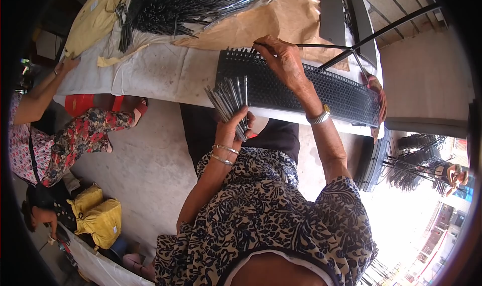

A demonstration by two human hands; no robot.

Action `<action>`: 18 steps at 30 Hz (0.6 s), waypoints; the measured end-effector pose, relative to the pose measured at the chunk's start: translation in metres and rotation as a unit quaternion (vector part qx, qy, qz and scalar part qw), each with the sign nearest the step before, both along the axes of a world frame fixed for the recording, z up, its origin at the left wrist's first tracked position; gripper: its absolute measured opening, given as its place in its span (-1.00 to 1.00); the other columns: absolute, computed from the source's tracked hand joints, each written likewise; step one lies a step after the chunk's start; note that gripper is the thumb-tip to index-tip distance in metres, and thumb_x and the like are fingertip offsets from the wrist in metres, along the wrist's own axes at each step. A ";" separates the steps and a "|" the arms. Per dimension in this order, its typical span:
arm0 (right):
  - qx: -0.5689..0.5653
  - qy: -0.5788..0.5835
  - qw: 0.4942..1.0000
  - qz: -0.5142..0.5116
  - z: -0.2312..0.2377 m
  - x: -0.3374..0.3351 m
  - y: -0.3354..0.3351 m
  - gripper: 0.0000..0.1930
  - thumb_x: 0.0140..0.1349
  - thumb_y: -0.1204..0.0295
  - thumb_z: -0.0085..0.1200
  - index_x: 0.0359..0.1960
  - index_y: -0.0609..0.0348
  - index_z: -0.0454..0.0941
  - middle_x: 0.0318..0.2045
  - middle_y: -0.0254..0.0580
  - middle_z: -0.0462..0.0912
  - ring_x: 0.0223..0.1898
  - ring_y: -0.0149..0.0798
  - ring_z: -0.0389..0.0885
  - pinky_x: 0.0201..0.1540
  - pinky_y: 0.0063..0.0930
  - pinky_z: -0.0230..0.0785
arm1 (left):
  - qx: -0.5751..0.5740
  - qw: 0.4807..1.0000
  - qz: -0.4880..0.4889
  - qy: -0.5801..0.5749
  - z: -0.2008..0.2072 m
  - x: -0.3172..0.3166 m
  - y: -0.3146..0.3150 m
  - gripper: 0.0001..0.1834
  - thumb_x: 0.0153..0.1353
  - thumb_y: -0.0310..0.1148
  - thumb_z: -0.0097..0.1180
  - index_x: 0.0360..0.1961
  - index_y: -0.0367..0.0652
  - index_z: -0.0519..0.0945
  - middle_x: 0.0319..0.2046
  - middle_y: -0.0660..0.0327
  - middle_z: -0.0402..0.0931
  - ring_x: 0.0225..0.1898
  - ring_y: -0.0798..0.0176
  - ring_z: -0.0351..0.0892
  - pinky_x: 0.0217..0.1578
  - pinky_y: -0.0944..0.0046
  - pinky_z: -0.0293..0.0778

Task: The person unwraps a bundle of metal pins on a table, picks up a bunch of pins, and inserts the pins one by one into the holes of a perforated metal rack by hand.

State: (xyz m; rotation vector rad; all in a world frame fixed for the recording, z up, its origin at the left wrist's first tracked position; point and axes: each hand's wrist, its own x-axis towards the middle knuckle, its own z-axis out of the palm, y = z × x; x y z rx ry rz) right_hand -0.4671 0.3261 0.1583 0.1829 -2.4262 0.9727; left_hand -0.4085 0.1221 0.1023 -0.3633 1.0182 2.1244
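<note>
My left hand [237, 123] is closed round a fanned bundle of thin dark metallic rods [227, 98], their ends pointing up and away from me. In front of it, a long black board full of round holes [251, 80] lies on the table's near side. My right hand [285, 60] is over the far edge of this board, thumb and fingertips pinched together. Whatever the fingertips hold is too small to make out. Short dark pegs stick up along the board's far left edge, beside those fingertips.
A big heap of black rods [170, 10] lies on brown paper [281, 15] across the table. Dark metal bars [381, 32] cross at the right. To the left sits another person [37, 145], one hand at the table. Yellow sacks [98, 215] are on the floor behind.
</note>
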 end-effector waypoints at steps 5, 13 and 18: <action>0.103 0.000 0.992 -0.073 -0.006 0.011 0.000 -0.77 0.22 0.33 0.10 -0.18 0.20 0.60 -0.39 -0.03 0.64 -0.40 -0.01 0.62 -0.40 -0.30 0.44 | 0.016 1.000 -0.007 0.002 0.001 0.003 0.003 -0.86 0.21 -0.38 0.16 -0.28 -0.21 0.52 -0.50 0.19 0.53 -0.53 0.37 0.47 -0.69 0.42 0.28; -0.293 -0.278 0.910 0.093 0.005 0.048 -0.024 -0.65 0.23 0.24 0.15 -0.17 0.33 0.51 -0.47 -0.30 0.55 -0.55 -0.50 0.45 -0.49 -0.64 0.37 | -0.043 0.998 -0.022 0.035 0.009 -0.002 0.002 -0.83 0.18 -0.36 0.20 -0.27 -0.22 0.54 -0.49 0.20 0.55 -0.51 0.37 0.50 -0.67 0.42 0.32; -0.323 -0.292 0.897 0.069 0.006 0.048 -0.026 -0.82 0.25 0.45 0.08 -0.23 0.36 0.49 -0.47 -0.29 0.55 -0.51 -0.51 0.52 -0.44 -0.65 0.40 | -0.017 0.999 -0.002 0.029 0.008 -0.006 0.005 -0.77 0.13 -0.33 0.25 -0.28 -0.25 0.54 -0.52 0.16 0.58 -0.61 0.36 0.54 -0.74 0.44 0.36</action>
